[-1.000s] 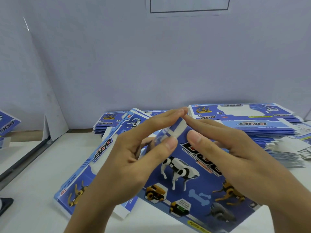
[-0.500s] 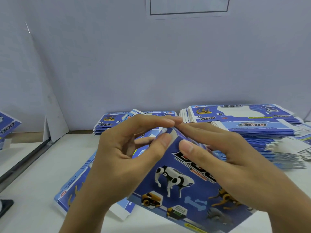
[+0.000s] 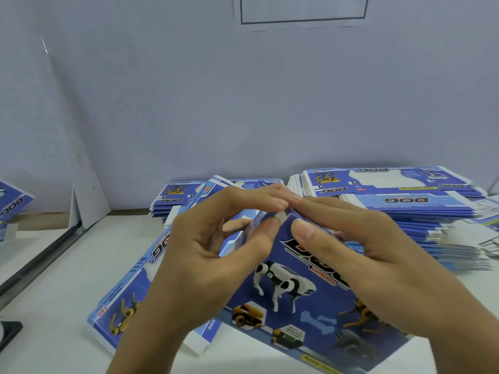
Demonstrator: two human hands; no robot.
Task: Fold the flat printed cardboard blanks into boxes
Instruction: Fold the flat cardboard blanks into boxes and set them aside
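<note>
Since a second ago both hands have dropped a little and the white tab I saw between the fingertips is now nearly folded under. My left hand point(image 3: 216, 255) pinches the far top corner of the blue dog-print box blank point(image 3: 291, 300), thumb against the edge; my right hand point(image 3: 359, 255) presses its fingers along the same top edge, thumb on the printed face. Blank sits tilted up over another flat blank point(image 3: 127, 292) on the white table point(image 3: 54, 279). Stacks of blanks point(image 3: 405, 206) lie behind.
</note>
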